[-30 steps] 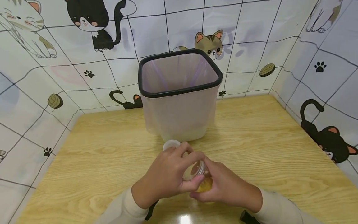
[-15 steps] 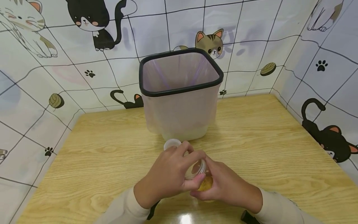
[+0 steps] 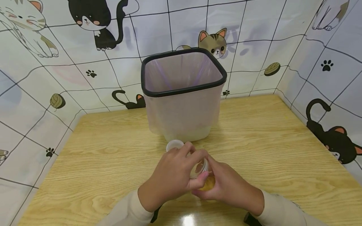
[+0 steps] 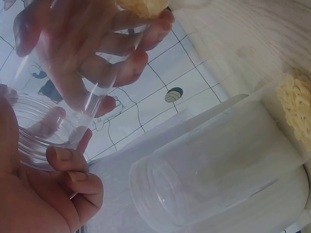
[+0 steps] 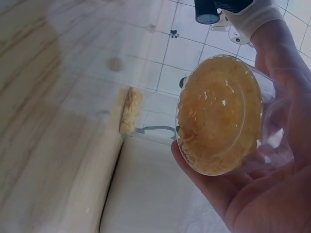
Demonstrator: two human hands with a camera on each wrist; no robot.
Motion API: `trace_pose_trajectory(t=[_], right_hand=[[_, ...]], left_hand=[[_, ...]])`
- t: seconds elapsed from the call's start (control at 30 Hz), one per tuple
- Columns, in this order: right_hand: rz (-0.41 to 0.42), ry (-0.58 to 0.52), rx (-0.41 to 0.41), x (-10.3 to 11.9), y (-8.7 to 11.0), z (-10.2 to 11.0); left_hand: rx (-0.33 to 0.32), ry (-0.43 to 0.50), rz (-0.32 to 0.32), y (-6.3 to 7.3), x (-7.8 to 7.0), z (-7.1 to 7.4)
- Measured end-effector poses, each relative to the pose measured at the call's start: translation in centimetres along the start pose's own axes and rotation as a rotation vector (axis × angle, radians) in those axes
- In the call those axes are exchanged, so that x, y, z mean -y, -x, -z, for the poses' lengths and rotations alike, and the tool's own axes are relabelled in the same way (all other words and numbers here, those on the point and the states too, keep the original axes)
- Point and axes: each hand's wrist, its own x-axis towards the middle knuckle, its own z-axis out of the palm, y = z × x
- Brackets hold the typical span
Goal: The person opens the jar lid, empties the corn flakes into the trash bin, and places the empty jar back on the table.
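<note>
A clear plastic jar is held tilted between both hands, its threaded mouth facing left. My right hand grips the jar's body, with thumb and fingers on opposite sides. Pale yellow flaky pieces show through its base in the right wrist view. At the threaded rim, my left hand pinches with its thumb and curled fingers. Just behind the left hand stands a second clear jar with a whitish top and similar yellow flakes at its bottom. Much of this jar is hidden in the head view.
A pale translucent bin with a black rim stands close behind the second jar. Wood-grain table surface extends around the hands. Cat-print sheeting encloses the back and both sides.
The left hand's thumb has shifted slightly right and up along the jar's rim. Both hands keep their hold, and the jar stays in nearly the same place.
</note>
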Motion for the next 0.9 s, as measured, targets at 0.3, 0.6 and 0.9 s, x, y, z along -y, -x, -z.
trace_pose_trajectory(t=[0.3, 0.6, 0.9], right_hand=[[-0.024, 0.025, -0.012, 0.16, 0.03, -0.1], [-0.012, 0.091, -0.056, 0.08, -0.08, -0.34], [0.029, 0.249, -0.148, -0.09, -0.28, -0.47]], left_hand=[[0.017, -0.014, 0.018, 0.03, -0.09, -0.07], [0.022, -0.02, 0.043, 0.09, -0.14, -0.27], [0.006, 0.002, 0.093, 0.0, -0.19, -0.43]])
